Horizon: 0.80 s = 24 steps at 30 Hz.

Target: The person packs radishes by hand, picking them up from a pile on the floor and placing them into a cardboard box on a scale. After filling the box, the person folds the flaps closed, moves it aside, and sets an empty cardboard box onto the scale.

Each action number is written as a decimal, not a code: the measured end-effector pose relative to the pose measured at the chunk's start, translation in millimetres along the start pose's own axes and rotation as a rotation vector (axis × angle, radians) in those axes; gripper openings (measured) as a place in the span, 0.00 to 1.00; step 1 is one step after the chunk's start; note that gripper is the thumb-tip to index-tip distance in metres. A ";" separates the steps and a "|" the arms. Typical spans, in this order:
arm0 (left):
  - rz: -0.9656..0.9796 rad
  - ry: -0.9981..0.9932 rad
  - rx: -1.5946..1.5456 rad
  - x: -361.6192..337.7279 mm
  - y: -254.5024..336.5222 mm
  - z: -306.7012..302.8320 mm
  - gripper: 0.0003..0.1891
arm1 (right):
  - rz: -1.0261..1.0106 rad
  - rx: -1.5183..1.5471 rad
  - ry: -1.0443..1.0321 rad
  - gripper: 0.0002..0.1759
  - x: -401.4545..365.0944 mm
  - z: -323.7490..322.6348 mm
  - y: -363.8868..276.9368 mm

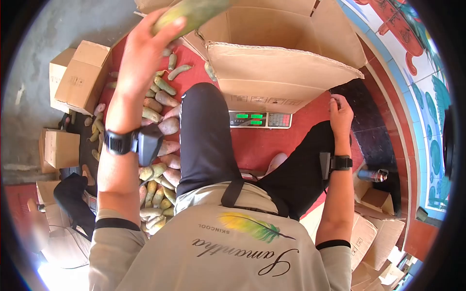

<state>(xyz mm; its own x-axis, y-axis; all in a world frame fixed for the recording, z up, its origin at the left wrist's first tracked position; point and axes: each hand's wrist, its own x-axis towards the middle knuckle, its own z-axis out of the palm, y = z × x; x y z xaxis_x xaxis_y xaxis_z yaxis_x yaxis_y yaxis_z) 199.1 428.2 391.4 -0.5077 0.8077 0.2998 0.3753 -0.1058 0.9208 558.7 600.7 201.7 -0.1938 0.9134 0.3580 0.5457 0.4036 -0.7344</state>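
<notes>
My left hand [150, 46] is closed around a long green-and-yellow vegetable [194, 17], held up at the left side of a large open cardboard box [286, 68]. The vegetable's far end runs past the top of the view. Above my knee, at the box's lower right corner, my right hand [341, 112] has its fingers curled together; what they hold, if anything, is hidden. The box stands over a scale [260, 120] with green lit digits.
Green and reddish vegetables [167, 126] lie piled on the red mat [252, 150] to my left. Smaller cardboard boxes [82, 77] stand at the far left, and more boxes [378, 233] at lower right. Another person's dark-clothed leg [73, 199] shows at left. A can [373, 175] lies at right.
</notes>
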 end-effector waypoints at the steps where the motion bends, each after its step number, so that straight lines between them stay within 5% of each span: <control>1: 0.081 -0.031 0.159 6.9 5.8 12.6 0.23 | -0.015 -0.025 0.006 0.08 -0.3 -0.6 -0.3; 5: 0.063 -0.132 0.469 22.2 19.2 57.2 0.22 | 0.015 -0.054 -0.006 0.08 0.2 -1.9 -1.5; 7: 0.290 -0.197 0.528 31.8 1.5 71.5 0.22 | -0.001 -0.017 0.003 0.08 -0.2 -1.1 -3.4; 10: 0.301 -0.314 0.712 44.7 -18.6 82.4 0.21 | -0.002 0.007 -0.011 0.08 0.1 1.5 -2.9; 15: 0.222 -0.461 0.761 45.6 -7.2 84.1 0.17 | -0.020 0.015 -0.071 0.11 1.7 5.8 -9.9; 20: -0.054 -0.526 0.548 41.1 -4.0 84.8 0.13 | -0.043 0.011 -0.091 0.12 5.0 10.7 -15.6; 24: 0.107 -0.389 0.525 39.5 -12.0 86.6 0.12 | -0.030 -0.021 -0.100 0.13 6.9 11.3 -21.1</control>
<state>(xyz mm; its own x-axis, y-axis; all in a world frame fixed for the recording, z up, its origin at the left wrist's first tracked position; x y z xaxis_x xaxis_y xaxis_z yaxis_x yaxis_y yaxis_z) 241.7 511.6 370.6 -0.1665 0.9695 0.1799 0.7859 0.0203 0.6180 536.7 599.0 213.2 -0.2903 0.9019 0.3198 0.5548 0.4310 -0.7117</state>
